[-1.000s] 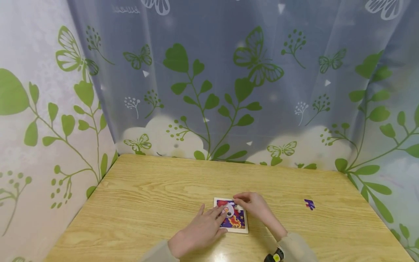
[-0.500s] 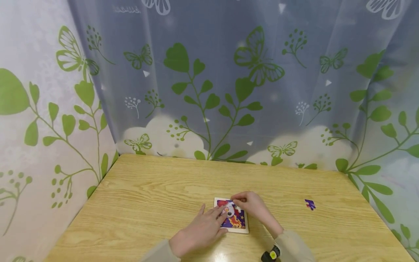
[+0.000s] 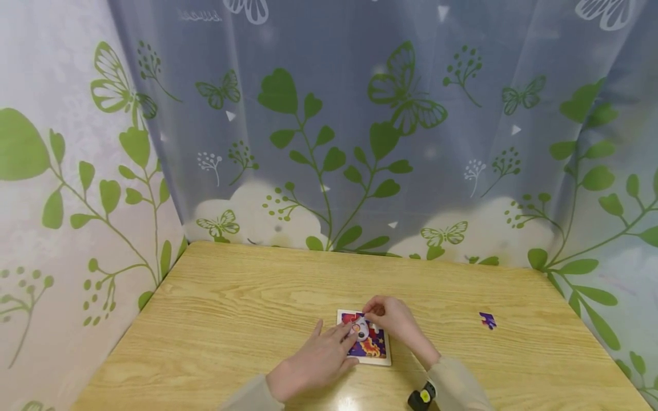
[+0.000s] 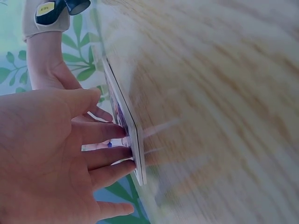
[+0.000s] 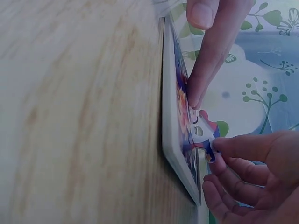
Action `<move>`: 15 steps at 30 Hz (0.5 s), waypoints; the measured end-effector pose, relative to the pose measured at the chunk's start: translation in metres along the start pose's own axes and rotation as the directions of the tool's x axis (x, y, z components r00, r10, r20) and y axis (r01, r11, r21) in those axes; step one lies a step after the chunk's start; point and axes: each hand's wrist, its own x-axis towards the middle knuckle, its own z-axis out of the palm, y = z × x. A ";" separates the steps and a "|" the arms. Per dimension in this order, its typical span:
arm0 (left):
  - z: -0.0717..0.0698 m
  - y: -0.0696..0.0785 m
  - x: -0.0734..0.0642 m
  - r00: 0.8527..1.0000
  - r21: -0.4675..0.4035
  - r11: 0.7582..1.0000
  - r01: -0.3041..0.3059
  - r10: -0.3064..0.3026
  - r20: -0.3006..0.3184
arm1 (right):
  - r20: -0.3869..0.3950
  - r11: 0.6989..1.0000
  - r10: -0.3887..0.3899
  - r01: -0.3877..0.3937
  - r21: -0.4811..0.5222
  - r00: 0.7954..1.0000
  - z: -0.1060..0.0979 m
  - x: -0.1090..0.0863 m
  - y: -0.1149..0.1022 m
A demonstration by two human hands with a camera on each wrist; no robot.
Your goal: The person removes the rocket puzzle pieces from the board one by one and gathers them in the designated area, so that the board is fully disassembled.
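On the table lies a small square jigsaw puzzle (image 3: pixel 371 347) in a white-edged tray, printed in red, purple and flame orange with a white cartoon figure. My left hand (image 3: pixel 321 354) rests on its left part, fingers stretched out and fingertips touching the picture. At the puzzle's upper right, my right hand (image 3: pixel 393 317) pinches a jigsaw piece (image 5: pixel 205 133) between thumb and finger. In the right wrist view that piece stands tilted up off the board. A pale gap shows in the picture close to the right fingers.
One loose purple and red puzzle piece (image 3: pixel 488 321) lies to the right on the wooden table (image 3: pixel 247 291). A leaf-and-butterfly curtain (image 3: pixel 329 142) hangs behind the table's back edge. A black device with a yellow label (image 3: pixel 421 397) is strapped to the right wrist.
My right hand has shifted slightly up and left along the puzzle's top edge, still pinching the piece. The left hand stays in place on the puzzle.
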 end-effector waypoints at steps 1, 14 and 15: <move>0.000 0.000 0.000 1.000 0.001 1.000 0.000 0.000 0.002 | -0.003 1.000 -0.002 0.002 0.005 1.000 0.000 0.000 0.001; 0.002 -0.002 0.001 1.000 -0.023 1.000 -0.015 0.014 -0.024 | -0.013 0.999 -0.012 0.013 0.036 1.000 -0.002 -0.001 0.004; 0.002 -0.002 0.001 1.000 -0.027 0.999 -0.017 0.016 -0.026 | -0.013 0.999 -0.015 0.016 0.036 1.000 -0.002 -0.002 0.004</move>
